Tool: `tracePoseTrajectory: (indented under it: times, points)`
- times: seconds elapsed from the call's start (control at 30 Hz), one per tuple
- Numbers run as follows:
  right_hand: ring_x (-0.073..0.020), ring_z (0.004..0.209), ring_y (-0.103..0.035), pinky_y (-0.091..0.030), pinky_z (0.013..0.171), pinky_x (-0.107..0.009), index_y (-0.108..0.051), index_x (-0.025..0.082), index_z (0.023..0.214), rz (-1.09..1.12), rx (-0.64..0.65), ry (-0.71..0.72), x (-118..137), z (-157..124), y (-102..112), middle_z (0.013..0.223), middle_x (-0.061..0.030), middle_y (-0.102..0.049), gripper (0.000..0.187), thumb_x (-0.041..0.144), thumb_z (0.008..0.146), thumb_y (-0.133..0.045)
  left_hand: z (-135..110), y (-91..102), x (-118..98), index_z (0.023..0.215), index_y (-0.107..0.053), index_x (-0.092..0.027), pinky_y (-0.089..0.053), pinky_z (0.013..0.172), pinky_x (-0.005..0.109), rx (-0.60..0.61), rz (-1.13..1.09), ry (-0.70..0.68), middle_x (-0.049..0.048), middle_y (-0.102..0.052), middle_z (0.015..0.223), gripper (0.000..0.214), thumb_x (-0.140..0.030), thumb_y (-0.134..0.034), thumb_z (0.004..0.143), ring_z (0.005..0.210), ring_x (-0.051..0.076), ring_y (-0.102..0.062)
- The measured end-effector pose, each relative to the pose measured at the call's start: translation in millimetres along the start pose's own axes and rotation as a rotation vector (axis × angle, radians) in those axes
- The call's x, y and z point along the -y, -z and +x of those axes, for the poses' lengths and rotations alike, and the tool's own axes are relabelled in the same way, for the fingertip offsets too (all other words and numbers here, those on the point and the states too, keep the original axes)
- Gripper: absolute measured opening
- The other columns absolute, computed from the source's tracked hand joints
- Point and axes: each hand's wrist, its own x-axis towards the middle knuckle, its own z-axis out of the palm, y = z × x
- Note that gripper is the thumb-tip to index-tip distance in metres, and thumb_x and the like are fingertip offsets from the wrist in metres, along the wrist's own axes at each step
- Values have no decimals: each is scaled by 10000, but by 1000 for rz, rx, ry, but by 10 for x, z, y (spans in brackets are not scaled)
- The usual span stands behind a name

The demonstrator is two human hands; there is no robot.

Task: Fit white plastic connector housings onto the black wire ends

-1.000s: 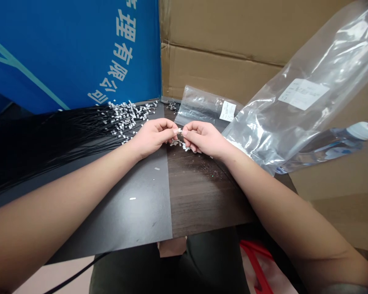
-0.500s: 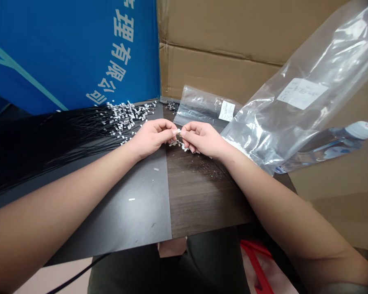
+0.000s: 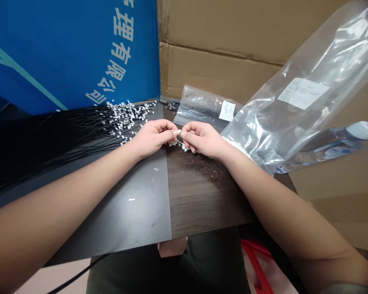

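My left hand (image 3: pixel 153 138) and my right hand (image 3: pixel 203 139) meet fingertip to fingertip over the table. Thumb and forefinger of each are closed on a small white connector (image 3: pixel 179 132), mostly covered by the fingers. Whether a wire runs into it I cannot tell. Just below the fingertips lie several loose white pieces (image 3: pixel 184 147), partly hidden by my right hand. Left of my left hand spreads a bundle of thin black cables (image 3: pixel 49 130) with small white connector ends (image 3: pixel 125 116).
Behind my hands lies a small clear bag (image 3: pixel 199 108) with a label. A large clear bag (image 3: pixel 263 130) leans at the right, beside a water bottle (image 3: pixel 325 149). A blue panel (image 3: pixel 64 49) and cardboard (image 3: pixel 233 24) stand behind the dark table (image 3: pixel 199 204).
My fingertips have shifted very slightly around the small white connector. Both hands stay in the same place, and everything else looks unchanged.
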Motion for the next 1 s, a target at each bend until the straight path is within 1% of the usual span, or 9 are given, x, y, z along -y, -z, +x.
tracePoseTrajectory:
  times: [0.4,1.0]
  points:
    - [-73,515,-531,-383,465,-201,-595,203,905,-1,4,7,-25,-3,4,695,9,-669,159,241,1058,-613,-3,-3,-11,872,-732,-157,-507,696,287,-9,-3,4,34,-729,759,272,-412,-824,848,673,129,-610]
    - [-70,500,-544,-395,448,-194,-610,197,906,26,-30,-1,7,-11,-2,676,19,-654,150,224,1051,-636,0,-3,-12,868,-729,-161,-502,695,287,-8,-13,10,32,-726,754,256,-398,-825,855,672,125,-605]
